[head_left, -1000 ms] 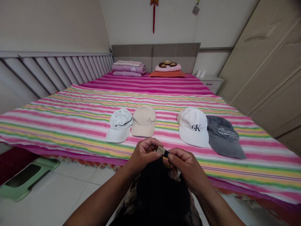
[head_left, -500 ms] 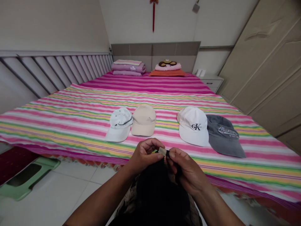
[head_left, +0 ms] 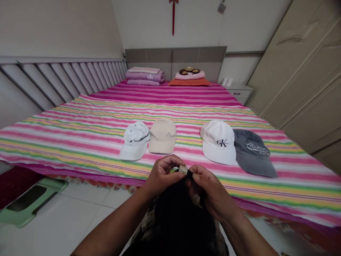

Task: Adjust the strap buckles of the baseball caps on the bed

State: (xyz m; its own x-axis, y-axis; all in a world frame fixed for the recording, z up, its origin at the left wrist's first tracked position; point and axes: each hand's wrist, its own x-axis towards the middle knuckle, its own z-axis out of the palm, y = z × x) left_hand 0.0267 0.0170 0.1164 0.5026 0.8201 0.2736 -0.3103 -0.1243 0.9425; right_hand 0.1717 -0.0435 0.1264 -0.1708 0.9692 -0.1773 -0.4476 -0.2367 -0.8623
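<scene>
I hold a black cap [head_left: 181, 209] in front of me, low in the view, just short of the bed's near edge. My left hand [head_left: 162, 176] pinches the small metal buckle [head_left: 182, 169] on the cap's back strap. My right hand [head_left: 209, 190] is closed on the black strap right beside the buckle. On the striped bedspread [head_left: 80, 135] beyond my hands lie a white cap [head_left: 135, 140], a beige cap [head_left: 163, 136], a white cap with black letters [head_left: 218, 142] and a grey cap [head_left: 252, 152].
Folded purple bedding [head_left: 145, 75] and a pink pillow on an orange one [head_left: 189, 76] lie at the headboard. A green plastic stool [head_left: 29, 204] stands on the tiled floor at left. A slatted rail [head_left: 66, 80] runs along the left, wardrobe doors [head_left: 306, 81] along the right.
My hands with the strap and buckle have shifted very slightly; the fingers have worked a little at the buckle. The caps on the bed have not moved.
</scene>
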